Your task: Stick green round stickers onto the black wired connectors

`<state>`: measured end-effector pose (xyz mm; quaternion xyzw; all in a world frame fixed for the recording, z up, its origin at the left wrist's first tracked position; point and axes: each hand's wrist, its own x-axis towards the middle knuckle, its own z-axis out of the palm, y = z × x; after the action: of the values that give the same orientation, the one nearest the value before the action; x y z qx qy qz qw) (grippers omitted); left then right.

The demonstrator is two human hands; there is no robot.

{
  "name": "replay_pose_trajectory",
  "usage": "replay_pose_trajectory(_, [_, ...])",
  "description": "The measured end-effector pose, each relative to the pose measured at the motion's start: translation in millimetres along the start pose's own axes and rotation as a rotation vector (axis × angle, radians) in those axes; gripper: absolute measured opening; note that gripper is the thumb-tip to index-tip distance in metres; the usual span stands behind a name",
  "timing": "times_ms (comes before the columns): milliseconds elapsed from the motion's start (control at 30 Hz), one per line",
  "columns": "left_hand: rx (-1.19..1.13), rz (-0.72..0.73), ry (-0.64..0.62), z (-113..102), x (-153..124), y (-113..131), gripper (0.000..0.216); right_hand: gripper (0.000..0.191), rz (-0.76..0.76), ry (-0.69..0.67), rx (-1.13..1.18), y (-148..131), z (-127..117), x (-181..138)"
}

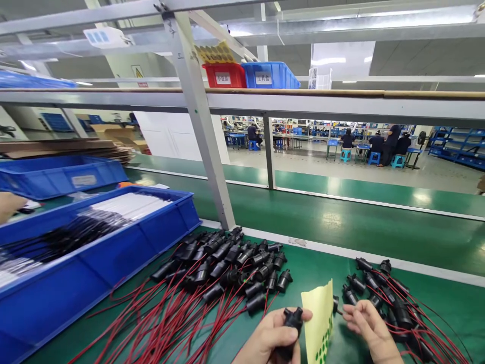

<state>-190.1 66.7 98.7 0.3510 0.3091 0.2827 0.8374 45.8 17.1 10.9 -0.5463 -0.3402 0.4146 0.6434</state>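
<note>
Low in the head view, both hands work close together over the green bench top (pixel 326 263). Left hand (pixel 271 338) clenched around a black connector (pixel 292 319); thumb over its upper end, the part standing roughly upright in the fist. Just right of that grip stands a yellow sticker sheet (pixel 320 318), green dots along its lower edge, curled upward between the two hands. Right hand (pixel 369 328) has fingers pinched toward the sheet's right edge; whether it grasps anything is too small to tell.

Left of and beyond the held connector: a large heap of black connectors with red wires (pixel 223 268), wires fanning down and left. Right of the right hand: a smaller pile of the same parts (pixel 382 296), touching or just beside the wrist.

Farther left, a blue bin (pixel 113 253) holding dark cables and white strips. Overhead, a red bin (pixel 223 76) and a blue one on the shelf. Seated people well beyond.
</note>
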Motion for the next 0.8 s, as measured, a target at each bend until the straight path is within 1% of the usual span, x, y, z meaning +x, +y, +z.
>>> replay_pose_trajectory(67, [-0.021,0.011,-0.040,8,11,-5,0.041,0.041,0.017,0.042,0.046,-3,-1,3])
replay_pose_trajectory(133, [-0.039,0.029,-0.067,13,21,-9,0.039,0.041,0.007,0.036,0.057,-7,-5,6])
replay_pose_trajectory(200, [-0.049,0.037,-0.061,13,29,-13,0.037,0.040,-0.014,0.024,0.041,-11,-10,10])
replay_pose_trajectory(300, [-0.066,0.017,0.041,8,39,-19,0.036,0.040,-0.046,0.060,0.001,-13,-19,15])
replay_pose_trajectory(433, [-0.077,-0.017,0.199,-3,50,-27,0.037,0.042,-0.052,0.097,-0.047,-7,-25,19])
replay_pose_trajectory(533, [-0.068,-0.026,0.249,-6,55,-31,0.036,0.046,-0.047,0.106,-0.086,-1,-27,18])
replay_pose_trajectory(633, [-0.068,-0.015,0.250,-6,55,-33,0.035,0.047,-0.044,0.104,-0.121,2,-31,18])
replay_pose_trajectory(700, [-0.070,-0.003,0.240,-5,54,-33,0.035,0.044,-0.029,0.081,-0.150,3,-36,18])
replay_pose_trajectory(800, [-0.073,0.007,0.224,-5,53,-33,0.035,0.038,0.027,-0.036,-0.250,4,-45,19])
